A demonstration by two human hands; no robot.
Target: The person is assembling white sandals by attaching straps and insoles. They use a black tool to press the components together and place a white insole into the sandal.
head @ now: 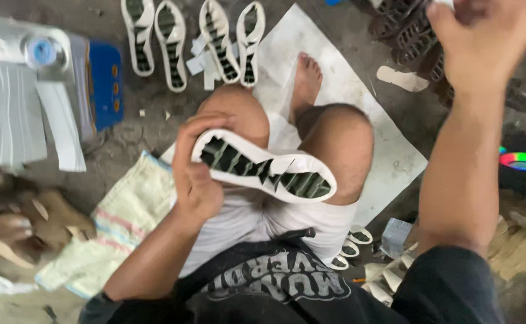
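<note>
The person is sitting low, knees bent, at the centre of the frame. The left hand [196, 174] is gripping a white shoe sole [264, 167] by its heel end, fingers wrapped around the rim, so the ribbed dark underside is facing up toward the camera; this grip is likely keeping the length of the sole free for inspection or handling. The sole is extending rightward from that hand, lying across the lap just above the white shorts [275, 222].

The right hand [485, 33] is reaching toward the upper right of the frame, over a pile of dark soles [410, 33]. It is blurred; whether it is closed on anything cannot be told.

Four more white soles [194, 39] are lying in a row along the top, apparently set out apart from the pile. A white sheet [389, 156] is covering the floor under the foot [306, 81].
</note>
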